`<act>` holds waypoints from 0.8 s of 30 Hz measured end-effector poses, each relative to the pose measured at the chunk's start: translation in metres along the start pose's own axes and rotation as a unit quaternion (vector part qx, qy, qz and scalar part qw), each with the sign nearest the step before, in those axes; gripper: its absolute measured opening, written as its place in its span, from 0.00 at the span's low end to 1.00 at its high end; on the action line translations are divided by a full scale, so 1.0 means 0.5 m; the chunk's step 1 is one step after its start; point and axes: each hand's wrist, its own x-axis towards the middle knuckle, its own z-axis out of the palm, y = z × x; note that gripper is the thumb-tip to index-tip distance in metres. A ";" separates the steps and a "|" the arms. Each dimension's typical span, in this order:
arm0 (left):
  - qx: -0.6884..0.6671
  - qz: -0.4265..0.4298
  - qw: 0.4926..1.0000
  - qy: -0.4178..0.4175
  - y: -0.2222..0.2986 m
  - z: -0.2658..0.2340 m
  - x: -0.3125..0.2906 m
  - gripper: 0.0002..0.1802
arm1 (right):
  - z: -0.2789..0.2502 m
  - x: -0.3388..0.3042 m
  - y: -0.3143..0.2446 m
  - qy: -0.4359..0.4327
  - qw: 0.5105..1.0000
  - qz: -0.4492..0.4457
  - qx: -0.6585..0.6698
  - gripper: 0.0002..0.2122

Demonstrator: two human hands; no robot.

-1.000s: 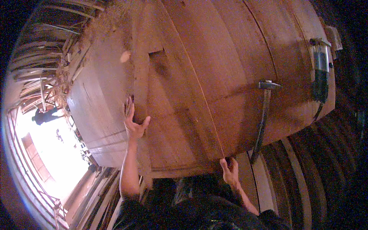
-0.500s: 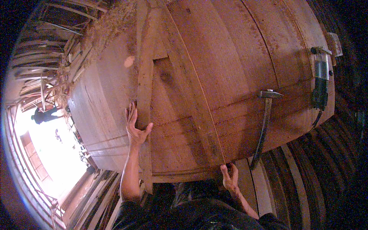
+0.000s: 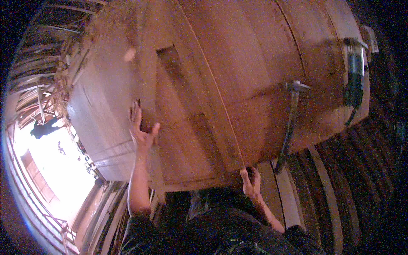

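A broad surface of joined wooden boards [image 3: 250,63] fills the middle. Two long wooden strips lie across it, meeting towards the far side. My left hand [image 3: 143,131] rests against the left strip [image 3: 148,80], its fingers stretched and its thumb held apart. At the near edge, my right hand [image 3: 251,180] is closed at the lower end of the right strip [image 3: 208,100], thumb on top and fingers curled partly out of sight. To the right of that hand lies a hammer [image 3: 293,106] with a dark, curved-looking handle that overhangs the edge.
A power tool [image 3: 355,80] with a clear upper part and a cord lies at the right end. Shavings [image 3: 95,36] are heaped at the far left. Stacked timber [image 3: 108,212] lies below the near edge. A person [image 3: 42,128] in dark clothes is in the bright opening at left.
The view has shifted, so the boards, hammer and both hands appear higher and slightly further left. Both hands keep nearly the same places on the strips.
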 end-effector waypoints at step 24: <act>-0.011 0.035 0.999 0.003 0.038 -0.012 0.040 0.48 | -0.028 0.036 -0.057 -0.063 0.998 -0.016 -0.008 0.21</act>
